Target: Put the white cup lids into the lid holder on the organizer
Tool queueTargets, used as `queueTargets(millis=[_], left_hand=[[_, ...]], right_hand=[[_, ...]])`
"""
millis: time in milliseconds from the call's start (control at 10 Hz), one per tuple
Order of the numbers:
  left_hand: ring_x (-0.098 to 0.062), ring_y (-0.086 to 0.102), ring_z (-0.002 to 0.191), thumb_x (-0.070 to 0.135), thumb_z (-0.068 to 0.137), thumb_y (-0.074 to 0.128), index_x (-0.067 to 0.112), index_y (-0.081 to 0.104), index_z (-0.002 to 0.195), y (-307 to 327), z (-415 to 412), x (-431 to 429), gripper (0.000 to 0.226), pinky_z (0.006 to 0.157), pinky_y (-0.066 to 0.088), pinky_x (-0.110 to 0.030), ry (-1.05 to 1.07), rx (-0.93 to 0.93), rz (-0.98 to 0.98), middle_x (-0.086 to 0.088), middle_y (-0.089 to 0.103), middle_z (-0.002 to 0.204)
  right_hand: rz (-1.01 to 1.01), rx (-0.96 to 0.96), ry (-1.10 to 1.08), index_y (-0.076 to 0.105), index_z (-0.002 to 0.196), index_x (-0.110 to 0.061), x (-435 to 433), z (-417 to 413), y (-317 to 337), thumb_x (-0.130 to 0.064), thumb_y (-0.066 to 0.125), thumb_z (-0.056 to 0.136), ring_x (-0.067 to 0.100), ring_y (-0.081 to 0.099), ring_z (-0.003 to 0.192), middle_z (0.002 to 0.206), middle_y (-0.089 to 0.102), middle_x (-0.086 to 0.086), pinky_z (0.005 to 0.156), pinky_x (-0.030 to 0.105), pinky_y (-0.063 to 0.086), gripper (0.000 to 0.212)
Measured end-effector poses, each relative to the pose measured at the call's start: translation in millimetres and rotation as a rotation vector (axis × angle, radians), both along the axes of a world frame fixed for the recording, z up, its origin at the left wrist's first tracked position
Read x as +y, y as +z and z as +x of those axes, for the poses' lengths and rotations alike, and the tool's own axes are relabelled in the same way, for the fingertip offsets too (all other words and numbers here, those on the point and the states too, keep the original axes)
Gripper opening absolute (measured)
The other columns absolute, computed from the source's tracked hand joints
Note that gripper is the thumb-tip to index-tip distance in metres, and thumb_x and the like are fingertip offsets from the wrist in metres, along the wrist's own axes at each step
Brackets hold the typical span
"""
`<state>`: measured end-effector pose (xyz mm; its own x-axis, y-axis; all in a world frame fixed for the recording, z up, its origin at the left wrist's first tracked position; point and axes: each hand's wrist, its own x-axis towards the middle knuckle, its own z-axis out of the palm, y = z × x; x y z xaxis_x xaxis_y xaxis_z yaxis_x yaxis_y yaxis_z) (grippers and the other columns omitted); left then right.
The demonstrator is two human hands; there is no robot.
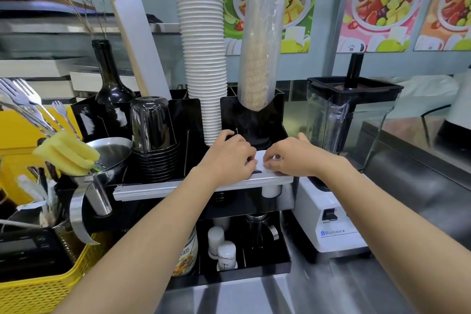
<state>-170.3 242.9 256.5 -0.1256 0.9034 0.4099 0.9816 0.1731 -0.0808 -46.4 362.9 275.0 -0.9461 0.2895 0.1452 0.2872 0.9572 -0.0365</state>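
Head view, one frame. Both hands were over the black organizer (183, 115) on the steel bench (397, 275), meeting at its front right, just above the silver rail (178, 187).

Left hand (229, 158): grip closed down, fingertips curled onto the left edge of the white cup lids (260, 158). Right hand (293, 158): fingers pinched onto the right edge of the same white stack. Only a sliver of white showed between the two hands, so I could not count the lids or see how deep they sat.

The lids lay at the mouth of a slot in front of the sleeved cup stack (257, 64), to the right of the tall white cup stack (204, 46). A white round shape (270, 191) showed below the rail, directly under the hands; I could not tell whether it was lids already fed through.

Step in hand, as I judged it: seating the lids in the holder, both hands steadying and pressing them down. The insertion looked well along but not finished.

Next move, in my view, called for keeping the stack square to the opening and pushing evenly, then letting go without dragging a lid back up. The blender (351, 122) stood close on the right, leaving little elbow room.
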Motion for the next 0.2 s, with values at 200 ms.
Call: queueTargets(millis=[200], left_hand=[[-0.013,0.045,0.115,0.035,0.092,0.042,0.016,0.066,0.093,-0.9,0.8,-1.9,0.030,0.104,0.015,-0.029,-0.009,0.003,0.025,0.006,0.064,0.104]], right_hand=[[-0.025,0.004,-0.043,0.062,0.107,-0.025,-4.7,5.7,-0.4,-0.034,0.041,0.094,0.017,0.055,0.096,0.107,0.067,-0.002,0.093,0.037,0.022,0.027]])
